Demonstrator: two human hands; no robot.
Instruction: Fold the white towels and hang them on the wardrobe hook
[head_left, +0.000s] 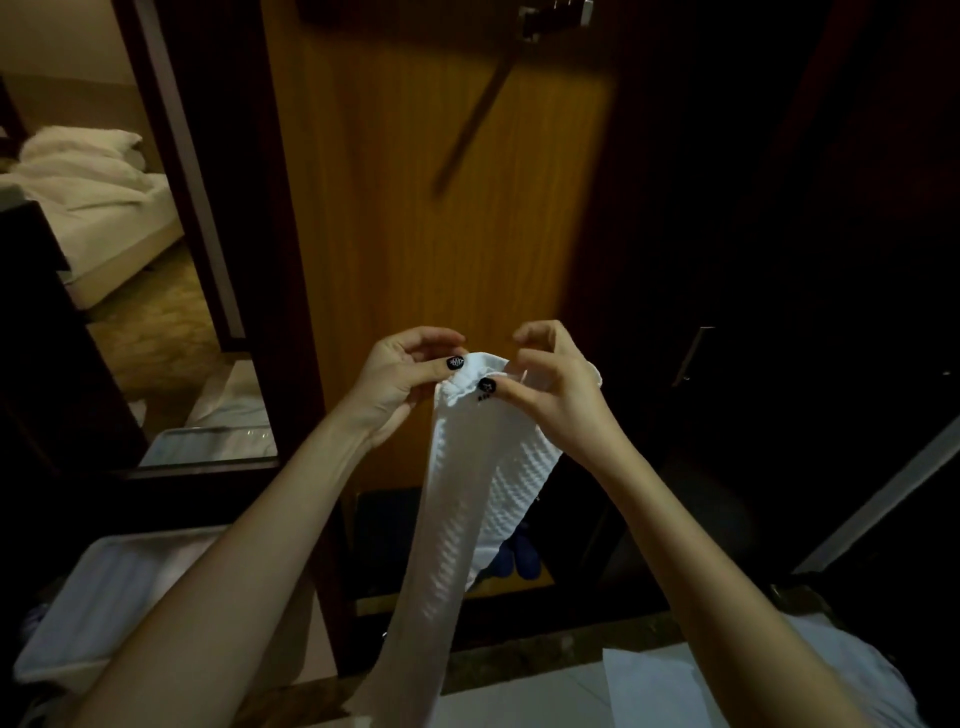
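The left hand (410, 379) and the right hand (558, 387) each pinch the top edge of one white towel (483, 467), held in front of the wooden wardrobe panel (441, 208). There are two hands and one towel in them. One metal hook (556, 18) shows at the top of the panel, well above the towel and apart from it. Two blue slippers (517, 556) sit low in the wardrobe behind the cloth, one white tray (98, 603) lies at the lower left, and one more white cloth (701, 680) lies at the lower right.

The towel has a waffle weave. Its top edge is bunched between the hands, and the rest hangs down as a long narrow band, with a small dark mark just under the right thumb.

Both bare forearms rise from the lower corners and converge, so the hands sit just beside each other. Each thumb, its nail painted dark, presses on the towel's near face, with the fingers curled behind and above the edge.
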